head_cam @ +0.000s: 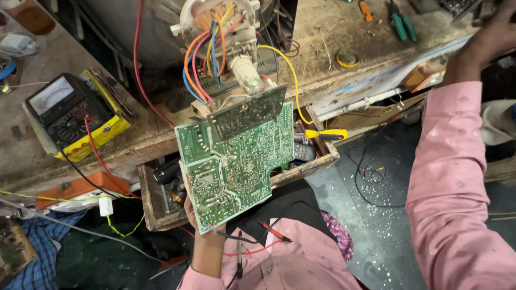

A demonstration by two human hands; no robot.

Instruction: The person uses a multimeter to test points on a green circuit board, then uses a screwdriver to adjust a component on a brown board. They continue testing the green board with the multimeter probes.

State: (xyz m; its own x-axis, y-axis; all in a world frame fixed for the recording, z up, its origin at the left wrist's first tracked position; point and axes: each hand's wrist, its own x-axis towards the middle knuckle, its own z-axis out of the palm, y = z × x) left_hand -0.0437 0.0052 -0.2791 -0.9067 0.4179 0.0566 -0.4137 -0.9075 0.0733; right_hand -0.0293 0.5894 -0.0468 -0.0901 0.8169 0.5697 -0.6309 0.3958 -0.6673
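Head view: left hand (pixel 200 225) gripping green circuit board (pixel 236 166) by lower edge, upright before workbench (pixel 333 32); stiff, light, fragile, tethered by wires (pixel 207 53); edges safest; right hand (pixel 497 29) far right, fingers possibly closed, unclear.

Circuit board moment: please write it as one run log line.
left hand: holds green circuit board from below, solder side up | right hand: reaching over workbench, grip unclear | multimeter: on bench, left

Pink long-sleeved shirt with a faint pattern — perhaps small diamonds — cuffs above bare wrists.
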